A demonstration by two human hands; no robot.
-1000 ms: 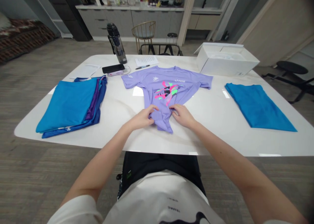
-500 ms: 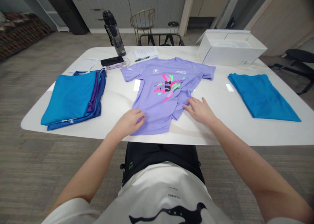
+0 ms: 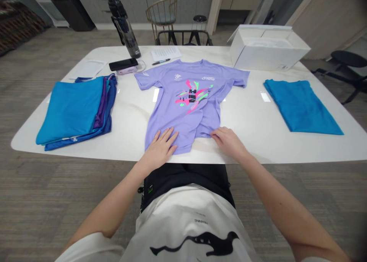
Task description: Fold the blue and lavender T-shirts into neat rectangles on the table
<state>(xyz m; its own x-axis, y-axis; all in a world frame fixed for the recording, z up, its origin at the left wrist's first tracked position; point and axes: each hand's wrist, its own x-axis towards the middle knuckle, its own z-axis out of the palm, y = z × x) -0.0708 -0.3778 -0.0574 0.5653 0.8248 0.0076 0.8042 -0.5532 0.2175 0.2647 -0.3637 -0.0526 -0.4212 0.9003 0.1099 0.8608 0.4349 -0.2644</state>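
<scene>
Left hand (image 3: pixel 160 147) flat, fingers spread on lilac T-shirt (image 3: pixel 186 101) hem at 6 o'clock; right hand (image 3: pixel 228 139) open, gripping nothing; uneven pressure may wrinkle the fabric

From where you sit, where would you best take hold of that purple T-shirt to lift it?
Probably by the bottom hem of the purple T-shirt, coming from the near table edge. It lies face up with the hem toward the person. The left hand rests flat on the hem's left corner and the right hand touches the rumpled right corner, so a pinch at each corner is closest.
</scene>
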